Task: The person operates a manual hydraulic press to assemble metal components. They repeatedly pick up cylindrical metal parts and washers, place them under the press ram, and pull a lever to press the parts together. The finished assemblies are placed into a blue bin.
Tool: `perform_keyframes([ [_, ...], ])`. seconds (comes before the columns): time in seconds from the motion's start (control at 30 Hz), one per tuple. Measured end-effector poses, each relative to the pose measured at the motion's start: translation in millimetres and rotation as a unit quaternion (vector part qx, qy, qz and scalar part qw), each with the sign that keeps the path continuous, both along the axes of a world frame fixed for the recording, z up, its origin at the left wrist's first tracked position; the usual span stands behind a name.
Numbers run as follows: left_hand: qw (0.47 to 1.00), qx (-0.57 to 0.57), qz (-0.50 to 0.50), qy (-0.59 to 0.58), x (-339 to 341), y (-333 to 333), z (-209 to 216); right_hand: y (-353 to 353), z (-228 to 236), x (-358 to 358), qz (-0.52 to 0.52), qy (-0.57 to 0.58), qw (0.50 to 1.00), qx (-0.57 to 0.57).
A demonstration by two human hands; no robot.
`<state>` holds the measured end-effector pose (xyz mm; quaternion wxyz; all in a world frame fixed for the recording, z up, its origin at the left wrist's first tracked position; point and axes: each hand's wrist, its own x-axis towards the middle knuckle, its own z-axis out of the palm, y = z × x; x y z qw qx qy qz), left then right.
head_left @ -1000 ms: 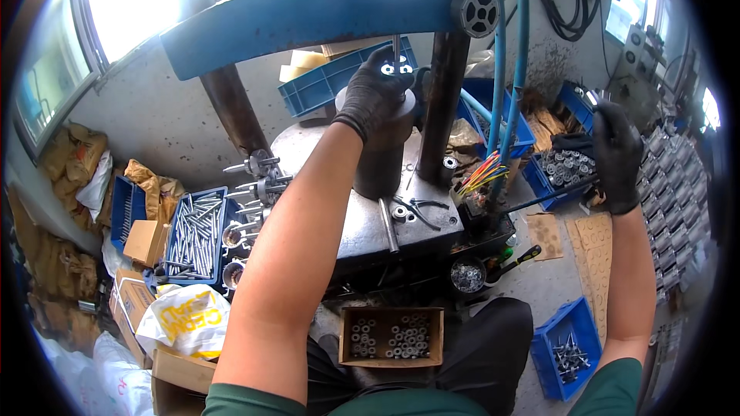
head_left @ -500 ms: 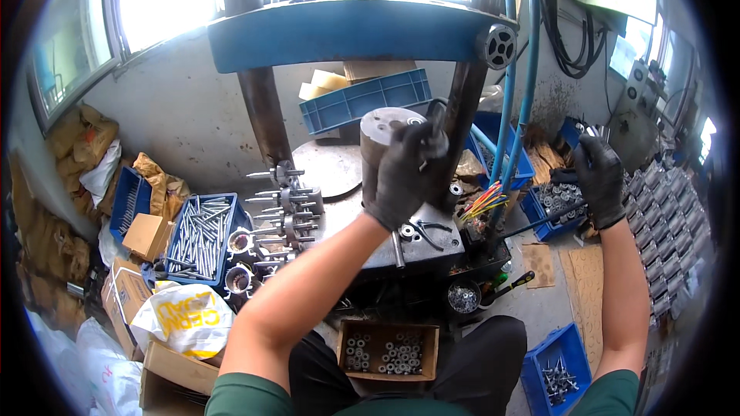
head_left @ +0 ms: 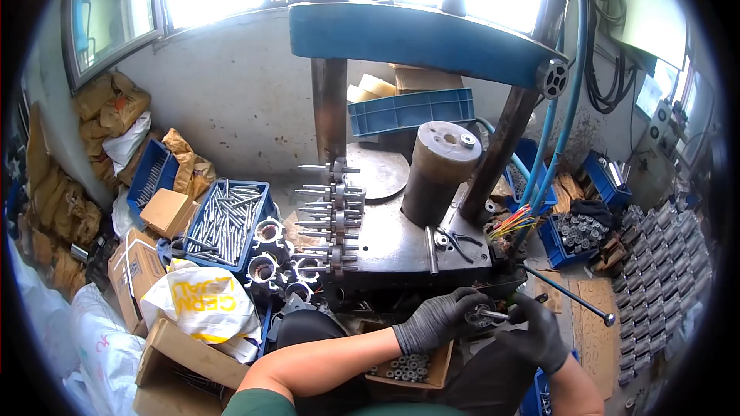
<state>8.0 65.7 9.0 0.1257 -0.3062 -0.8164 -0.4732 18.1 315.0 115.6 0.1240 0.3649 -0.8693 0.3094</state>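
Note:
Both hands wear dark gloves and meet low in front of the press. My left hand (head_left: pixel 441 319) is closed round a metal shaft with a round, disc-like body (head_left: pixel 484 316), its thin end pointing right. My right hand (head_left: pixel 542 336) is curled at that thin end; whatever its fingers pinch is hidden. Below my left wrist, a cardboard box (head_left: pixel 441 374) of small metal rings sits between my legs. Beyond the hands stands a thick metal cylinder (head_left: pixel 439 177) on the press table (head_left: pixel 389 243), a small ring (head_left: pixel 467 140) on its top. Pliers (head_left: pixel 461 246) and a short rod (head_left: pixel 432 251) lie beside it.
A ball-ended lever (head_left: pixel 574 296) juts out right of the press. Shafts with round bodies (head_left: pixel 336 216) line the table's left edge. Left stands a blue bin of metal pins (head_left: pixel 225 225); right, a bin of rings (head_left: pixel 580 233) and stacked metal cylinders (head_left: pixel 663 285).
My left hand has come down from the cylinder top with the shaft part. My right hand has moved from the right-hand bins to meet it. The lever has swung down; the view has shifted left.

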Motion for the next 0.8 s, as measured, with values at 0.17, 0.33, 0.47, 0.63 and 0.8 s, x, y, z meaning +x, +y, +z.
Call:
perform_keyframes([
  [0.17, 1.0, -0.013, 0.006, -0.003, -2.8, -10.0, -12.4, -22.8, -57.0, -48.8, 0.029, -0.18, 0.983, -0.03],
  [0.33, 0.956, 0.256, 0.123, -0.077, -10.2, -47.3, 0.8, 30.4, -98.3, -96.5, -0.079, -0.25, 0.965, -0.023],
  [0.47, 0.764, 0.589, 0.226, -0.133, -4.4, -111.1, 27.7, 164.9, -205.4, -113.6, -0.291, -0.31, 0.905, -0.02],
  [0.63, 0.492, 0.803, 0.227, -0.248, -13.5, -186.3, 24.0, 411.9, -335.5, -34.6, -0.582, -0.247, 0.767, 0.109],
  [0.8, 0.52, 0.766, 0.246, -0.287, -15.9, -212.9, 40.7, 493.0, -338.0, 38.5, -0.698, -0.268, 0.631, 0.208],
])
